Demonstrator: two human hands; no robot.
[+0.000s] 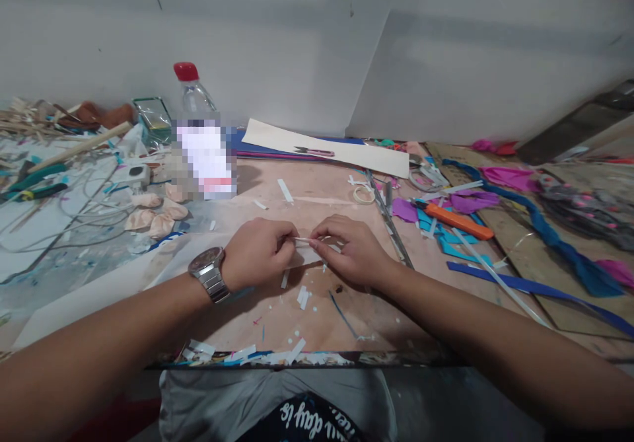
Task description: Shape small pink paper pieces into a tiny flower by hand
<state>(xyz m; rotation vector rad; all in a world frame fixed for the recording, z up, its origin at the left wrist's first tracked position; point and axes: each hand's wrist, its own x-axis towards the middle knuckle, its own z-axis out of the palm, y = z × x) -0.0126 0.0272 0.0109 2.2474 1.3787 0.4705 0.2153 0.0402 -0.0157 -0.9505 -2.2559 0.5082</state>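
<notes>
My left hand (262,249), with a metal watch (209,271) on the wrist, is closed in a pinch on a strip of white paper (303,256). From the other side, my right hand (354,250) pinches the upper edge of that strip between thumb and fingers. The edge looks narrowly folded or rolled between the fingertips. Both hands rest low over the table, close together, and they hide much of the strip. A long white sheet (84,310) runs out under my left forearm; whether it joins the strip I cannot tell. Small white paper scraps (304,296) lie just in front.
Behind stand a red-capped bottle (198,95) and a blurred-out bright panel (205,158). Snips (317,152) lie on a cream strip (356,154). On the right are a tape roll (364,195), a metal ruler (389,221) and an orange cutter (458,222). Green-handled pliers (39,178) lie left.
</notes>
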